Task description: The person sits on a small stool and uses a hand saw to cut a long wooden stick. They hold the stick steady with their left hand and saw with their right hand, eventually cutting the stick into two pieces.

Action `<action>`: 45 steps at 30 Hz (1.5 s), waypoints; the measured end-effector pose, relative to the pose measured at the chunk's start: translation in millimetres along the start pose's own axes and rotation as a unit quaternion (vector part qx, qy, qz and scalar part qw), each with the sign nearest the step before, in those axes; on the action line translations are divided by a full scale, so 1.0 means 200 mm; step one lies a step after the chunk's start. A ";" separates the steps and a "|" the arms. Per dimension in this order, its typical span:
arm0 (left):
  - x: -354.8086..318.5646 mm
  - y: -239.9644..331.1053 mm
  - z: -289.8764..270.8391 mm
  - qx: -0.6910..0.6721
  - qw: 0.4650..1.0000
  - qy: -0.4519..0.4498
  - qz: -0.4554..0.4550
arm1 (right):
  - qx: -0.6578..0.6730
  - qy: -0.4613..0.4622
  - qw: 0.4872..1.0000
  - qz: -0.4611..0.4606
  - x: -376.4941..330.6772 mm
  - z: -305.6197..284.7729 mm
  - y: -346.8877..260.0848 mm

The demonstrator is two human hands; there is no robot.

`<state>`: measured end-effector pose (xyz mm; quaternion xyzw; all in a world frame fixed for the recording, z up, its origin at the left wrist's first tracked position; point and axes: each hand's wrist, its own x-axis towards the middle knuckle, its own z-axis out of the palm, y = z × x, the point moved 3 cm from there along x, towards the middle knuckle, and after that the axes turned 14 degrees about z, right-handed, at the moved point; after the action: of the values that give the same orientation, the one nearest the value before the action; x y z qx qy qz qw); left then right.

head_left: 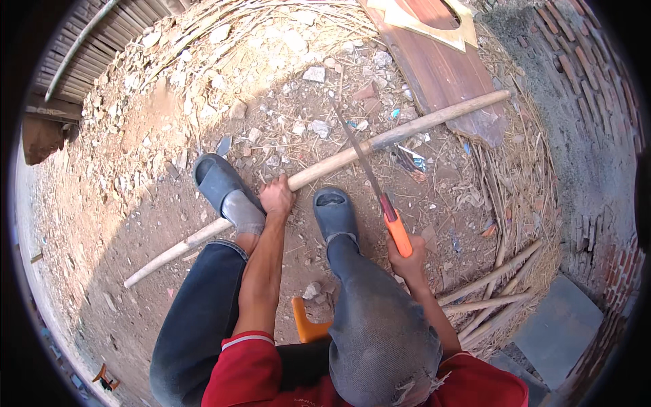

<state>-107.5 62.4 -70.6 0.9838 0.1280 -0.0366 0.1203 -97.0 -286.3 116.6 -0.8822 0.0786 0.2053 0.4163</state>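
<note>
— On the dusty, rubble-strewn ground, where did the pole lie?
— The long pale wooden pole ran slantwise under the left foot, the left hand clamped around it just beside.
— And the saw?
— The right hand was closed on the orange handle of the handsaw, its thin blade resting across the pole, which looked smooth and bare.

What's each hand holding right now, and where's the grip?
The right hand grips a handsaw by its orange handle; the left hand grasps the long wooden pole near its middle.
</note>
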 end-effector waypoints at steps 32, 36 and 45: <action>0.09 0.03 -0.02 -0.014 0.994 -0.096 -0.042 | 0.038 0.044 0.995 -0.078 0.39 0.18 -0.12; 0.03 -0.02 -0.02 0.000 0.996 -0.080 -0.045 | 0.076 -0.030 0.995 -0.065 0.37 0.15 -0.02; 0.05 0.02 -0.06 0.008 0.996 -0.077 -0.040 | 0.121 0.089 0.975 -0.166 0.22 0.24 0.14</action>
<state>-95.8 63.6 -59.6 0.9731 0.1576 -0.1181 0.1198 -79.8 -267.1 50.8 -0.8410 -0.0075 0.0431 0.5393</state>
